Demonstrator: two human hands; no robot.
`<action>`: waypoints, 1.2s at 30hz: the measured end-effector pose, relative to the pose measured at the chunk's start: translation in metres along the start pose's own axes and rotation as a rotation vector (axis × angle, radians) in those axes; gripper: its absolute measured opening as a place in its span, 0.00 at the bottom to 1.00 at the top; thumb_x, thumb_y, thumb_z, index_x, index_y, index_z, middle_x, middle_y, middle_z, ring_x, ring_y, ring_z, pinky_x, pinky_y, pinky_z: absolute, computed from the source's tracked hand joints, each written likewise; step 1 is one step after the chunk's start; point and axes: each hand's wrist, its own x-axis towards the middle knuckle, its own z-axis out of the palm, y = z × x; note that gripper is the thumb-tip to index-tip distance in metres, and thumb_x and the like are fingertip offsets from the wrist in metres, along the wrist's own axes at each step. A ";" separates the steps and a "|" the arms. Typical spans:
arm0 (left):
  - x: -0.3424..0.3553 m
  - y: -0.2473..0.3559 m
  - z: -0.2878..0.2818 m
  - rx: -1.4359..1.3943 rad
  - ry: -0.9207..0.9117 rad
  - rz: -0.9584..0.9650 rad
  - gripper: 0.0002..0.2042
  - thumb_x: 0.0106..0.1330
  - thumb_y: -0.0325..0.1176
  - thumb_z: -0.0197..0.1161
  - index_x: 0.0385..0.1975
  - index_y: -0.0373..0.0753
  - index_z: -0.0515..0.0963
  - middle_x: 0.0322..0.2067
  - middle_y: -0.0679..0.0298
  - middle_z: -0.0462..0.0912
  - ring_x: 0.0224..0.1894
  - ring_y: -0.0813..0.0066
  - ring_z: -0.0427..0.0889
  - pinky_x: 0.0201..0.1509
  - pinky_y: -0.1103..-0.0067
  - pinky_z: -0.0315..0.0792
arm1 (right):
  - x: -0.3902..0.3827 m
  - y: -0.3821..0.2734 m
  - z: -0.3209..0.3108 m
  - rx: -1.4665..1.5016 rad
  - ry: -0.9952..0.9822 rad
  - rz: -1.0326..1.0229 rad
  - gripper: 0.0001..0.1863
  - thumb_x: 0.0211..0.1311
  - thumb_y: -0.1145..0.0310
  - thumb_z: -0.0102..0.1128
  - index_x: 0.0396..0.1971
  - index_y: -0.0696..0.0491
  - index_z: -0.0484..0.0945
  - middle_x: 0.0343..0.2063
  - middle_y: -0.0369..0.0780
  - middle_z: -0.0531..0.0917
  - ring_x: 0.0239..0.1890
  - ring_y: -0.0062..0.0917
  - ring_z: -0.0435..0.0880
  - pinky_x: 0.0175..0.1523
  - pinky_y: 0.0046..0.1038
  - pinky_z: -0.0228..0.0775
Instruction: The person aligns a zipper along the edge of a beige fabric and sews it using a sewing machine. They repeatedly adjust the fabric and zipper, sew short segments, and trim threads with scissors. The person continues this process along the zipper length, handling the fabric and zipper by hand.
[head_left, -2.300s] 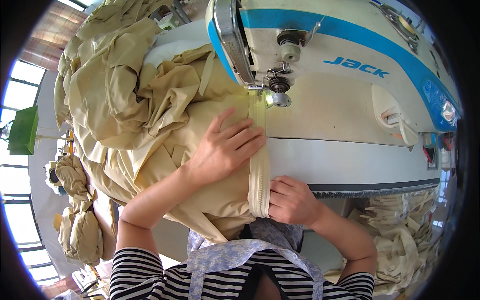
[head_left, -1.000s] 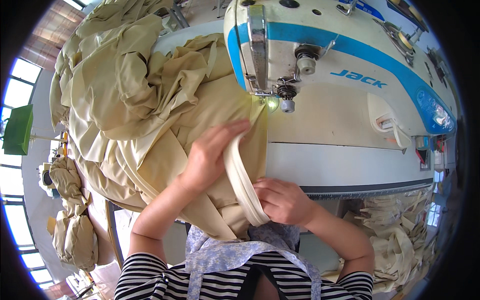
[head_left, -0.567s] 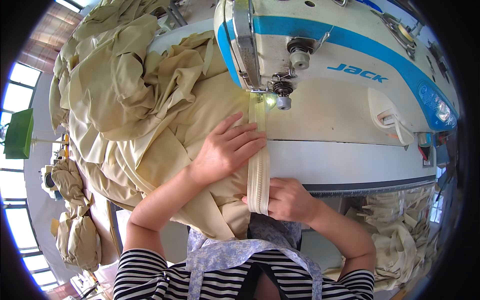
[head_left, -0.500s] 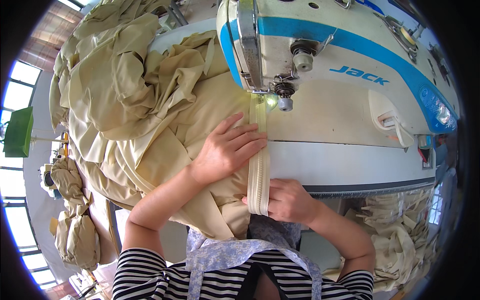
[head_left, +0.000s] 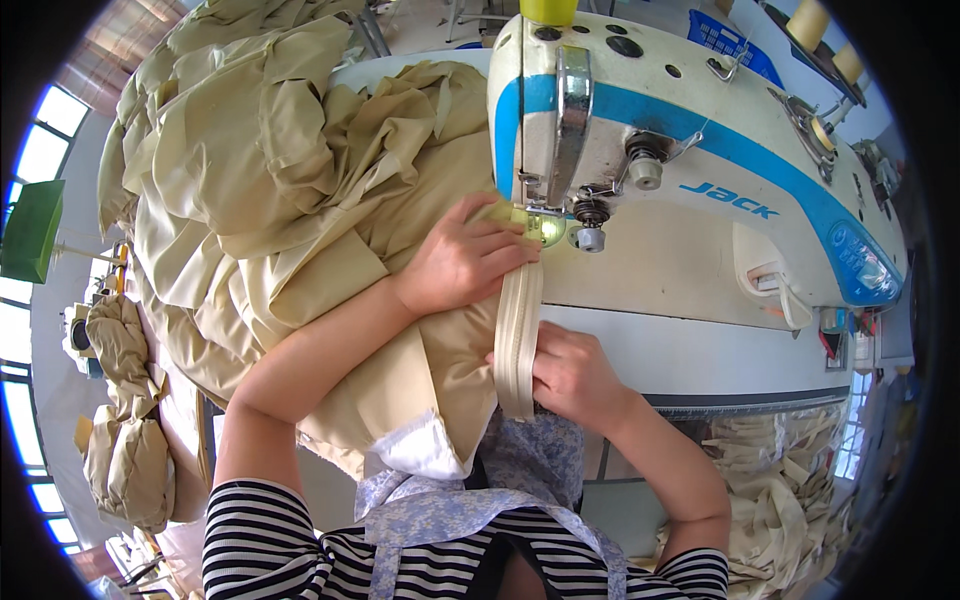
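A cream zipper (head_left: 517, 345) lies lengthwise along the right edge of a large beige fabric piece (head_left: 455, 345), its far end running under the sewing machine's presser foot (head_left: 533, 215). My left hand (head_left: 462, 258) rests flat on fabric and zipper just before the lit needle area, fingers stretched out. The needle itself is too small to make out. Closer to me, my right hand (head_left: 575, 375) is closed at the zipper's right side with fingers curled beneath it; a fingertip shows on its left side. The zipper's near end hangs by the apron.
The white and blue sewing machine (head_left: 640, 120) stands over the right of the table (head_left: 680, 340). Heaped beige fabric (head_left: 230, 150) covers the left. A ruler strip (head_left: 740, 400) follows the table's front edge, with more fabric (head_left: 770, 480) below it. Thread cones (head_left: 810, 25) stand far right.
My left hand has moved forward, nearer the presser foot. The near fabric corner has turned up, showing a white patch. The whole view has shifted, with the machine appearing lower and further right.
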 end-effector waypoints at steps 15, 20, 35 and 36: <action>-0.066 0.025 -0.141 0.423 -0.886 -0.860 0.25 0.63 0.54 0.65 0.50 0.40 0.77 0.28 0.51 0.85 0.34 0.50 0.85 0.42 0.60 0.78 | -0.032 -0.091 0.023 0.483 -0.541 0.159 0.24 0.60 0.50 0.68 0.47 0.53 0.83 0.34 0.44 0.86 0.39 0.39 0.85 0.44 0.34 0.76; -0.049 0.028 -0.167 0.628 -0.681 -0.793 0.16 0.66 0.42 0.62 0.47 0.39 0.72 0.29 0.48 0.84 0.36 0.49 0.86 0.41 0.59 0.79 | -0.052 -0.113 0.062 0.368 -0.234 -0.189 0.08 0.62 0.64 0.66 0.34 0.52 0.83 0.30 0.38 0.86 0.35 0.30 0.85 0.46 0.29 0.75; -0.033 0.088 -0.081 0.082 -0.173 -0.046 0.19 0.62 0.24 0.63 0.55 0.40 0.78 0.64 0.63 0.75 0.64 0.59 0.75 0.67 0.65 0.72 | -0.095 -0.110 0.107 0.354 -0.171 0.104 0.12 0.68 0.66 0.59 0.42 0.59 0.80 0.40 0.44 0.88 0.47 0.35 0.87 0.61 0.35 0.76; -0.034 0.095 -0.071 0.054 -0.307 0.059 0.22 0.63 0.25 0.62 0.59 0.41 0.77 0.65 0.63 0.74 0.65 0.58 0.74 0.69 0.63 0.70 | -0.098 -0.114 0.097 0.475 -0.136 0.136 0.13 0.69 0.65 0.59 0.44 0.61 0.80 0.38 0.45 0.88 0.45 0.36 0.87 0.59 0.34 0.76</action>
